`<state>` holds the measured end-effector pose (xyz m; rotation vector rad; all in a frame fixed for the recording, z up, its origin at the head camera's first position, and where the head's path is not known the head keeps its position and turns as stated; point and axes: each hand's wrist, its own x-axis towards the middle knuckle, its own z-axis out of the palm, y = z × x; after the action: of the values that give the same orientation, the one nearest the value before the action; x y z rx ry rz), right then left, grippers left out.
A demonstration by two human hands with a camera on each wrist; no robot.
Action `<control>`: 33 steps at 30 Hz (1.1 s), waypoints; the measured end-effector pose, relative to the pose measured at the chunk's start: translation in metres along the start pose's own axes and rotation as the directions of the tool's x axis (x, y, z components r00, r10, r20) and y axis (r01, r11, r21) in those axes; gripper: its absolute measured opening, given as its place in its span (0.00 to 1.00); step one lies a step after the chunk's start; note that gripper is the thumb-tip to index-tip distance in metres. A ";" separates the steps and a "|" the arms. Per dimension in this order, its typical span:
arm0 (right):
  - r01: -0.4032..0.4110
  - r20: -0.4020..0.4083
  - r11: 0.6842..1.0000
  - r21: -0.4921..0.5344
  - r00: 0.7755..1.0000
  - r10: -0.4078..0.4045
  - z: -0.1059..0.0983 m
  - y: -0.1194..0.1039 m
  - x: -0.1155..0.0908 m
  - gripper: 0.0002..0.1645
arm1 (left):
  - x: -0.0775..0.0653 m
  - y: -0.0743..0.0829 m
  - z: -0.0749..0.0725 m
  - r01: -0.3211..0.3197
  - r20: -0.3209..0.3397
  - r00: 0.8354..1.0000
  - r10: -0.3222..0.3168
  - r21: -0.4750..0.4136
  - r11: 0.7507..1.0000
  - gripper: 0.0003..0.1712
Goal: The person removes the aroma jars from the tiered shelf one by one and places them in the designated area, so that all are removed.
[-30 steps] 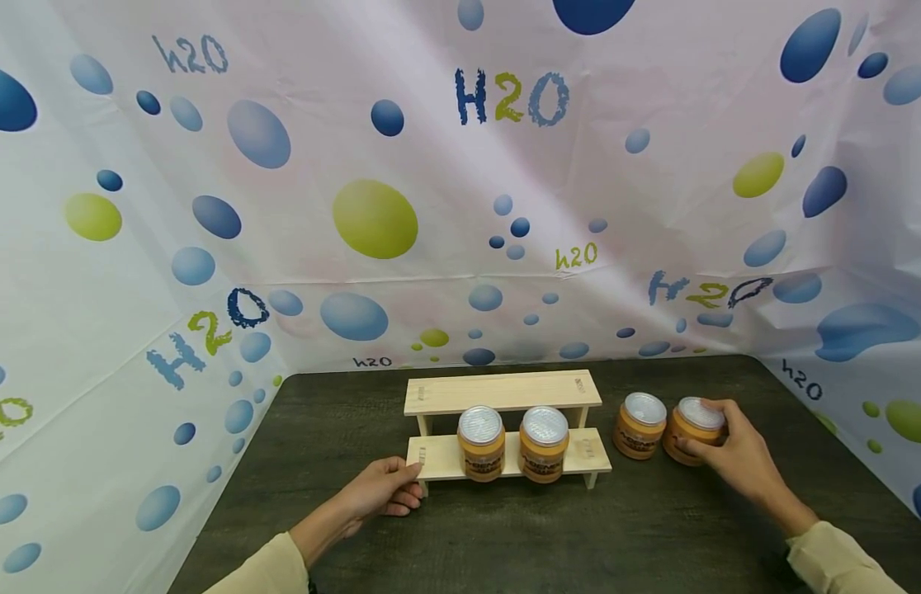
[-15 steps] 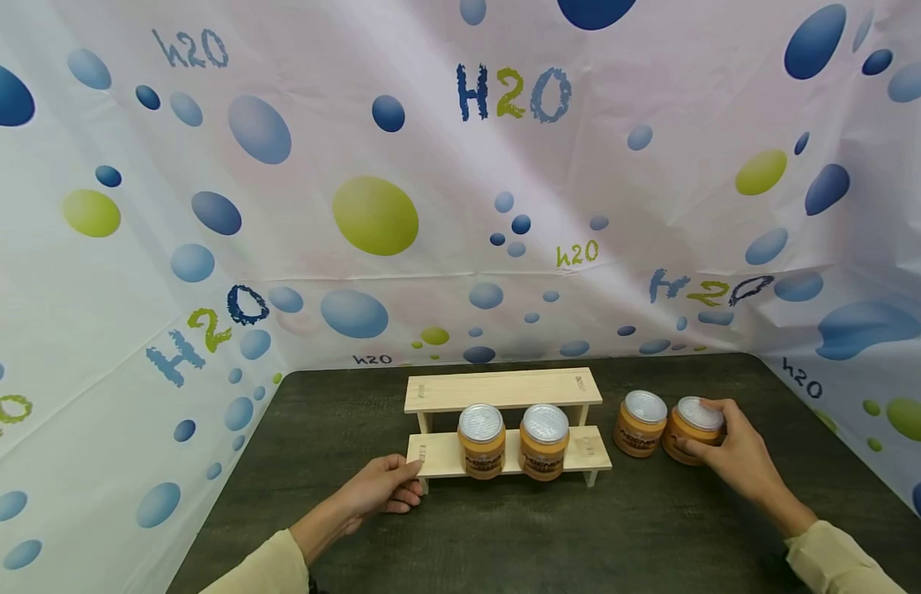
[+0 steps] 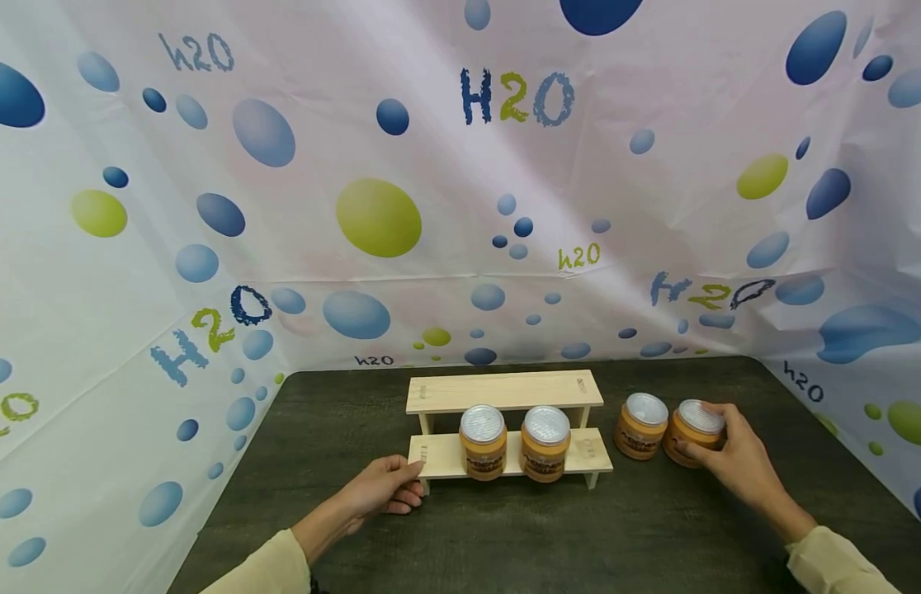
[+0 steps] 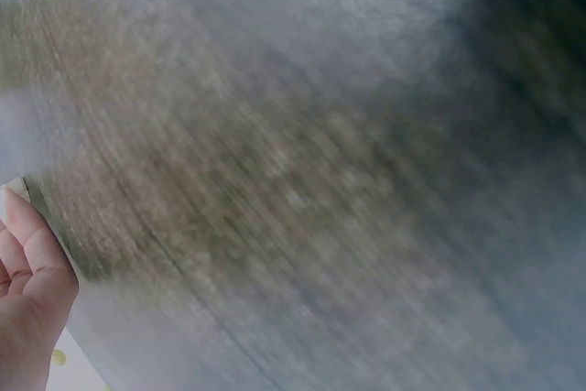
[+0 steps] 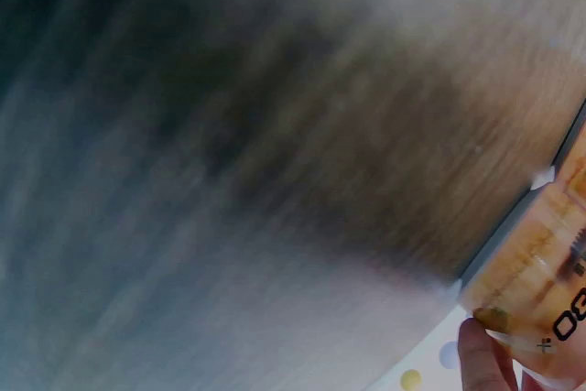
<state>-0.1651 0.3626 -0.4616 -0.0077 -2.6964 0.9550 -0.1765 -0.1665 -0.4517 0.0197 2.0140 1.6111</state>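
My left hand (image 3: 386,485) pinches the front left corner of a two-step wooden shelf (image 3: 440,452), thumb on top and fingers curled beneath. On the lower step stand two orange jars with silver lids, a left jar (image 3: 484,458) and a right jar (image 3: 544,459). My right hand (image 3: 739,458) grips the outermost jar (image 3: 682,429) on the table, thumb at its front and fingers at the lid's right edge. Close to that jar's left stands another such jar (image 3: 639,437). The right wrist view shows my thumb (image 5: 473,345) against the orange side of the gripped jar (image 5: 531,281).
The upper step (image 3: 505,391) of the shelf rises behind the lower one. Below lies a dark wood-grain table (image 3: 505,544). A white sheet (image 3: 460,313) with blue and green dots hangs along the table's back and both sides.
Both hands, the shelf and the jars keep their places. Only the head view shifts slightly.
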 end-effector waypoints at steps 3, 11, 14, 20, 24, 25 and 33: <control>-0.006 -0.002 1.000 -0.002 1.000 0.006 0.001 0.000 -0.001 0.48 | 0.000 0.000 0.000 0.000 -0.003 1.000 0.000 0.001 1.000 0.20; 0.049 0.014 0.999 0.018 0.999 -0.049 -0.003 -0.007 -0.003 0.56 | -0.001 0.000 0.000 0.008 -0.014 1.000 -0.008 0.005 1.000 0.18; 0.111 -0.047 0.994 0.025 0.993 -0.110 -0.010 -0.019 0.000 0.57 | -0.001 0.001 0.000 0.009 -0.017 1.000 -0.009 0.007 1.000 0.18; 0.240 -0.086 0.969 0.057 0.968 -0.235 -0.017 -0.066 0.003 0.53 | -0.001 0.003 -0.001 -0.002 -0.021 1.000 0.002 0.010 1.000 0.19; 0.292 -0.001 0.949 0.120 0.956 -0.294 -0.002 -0.101 -0.004 0.52 | -0.002 0.004 -0.001 -0.006 -0.021 1.000 0.006 0.009 1.000 0.19; 0.305 0.017 0.943 0.135 0.950 -0.310 0.004 -0.108 -0.006 0.52 | -0.002 0.003 -0.001 -0.007 -0.021 1.000 0.007 0.008 1.000 0.19; 0.359 0.147 0.888 0.287 0.900 -0.411 0.041 -0.138 -0.018 0.54 | -0.003 0.003 0.002 0.001 -0.021 1.000 -0.001 0.003 1.000 0.18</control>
<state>-0.1467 0.2279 -0.4120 0.6917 -2.5758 1.2105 -0.1739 -0.1649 -0.4475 0.0027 2.0322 1.6146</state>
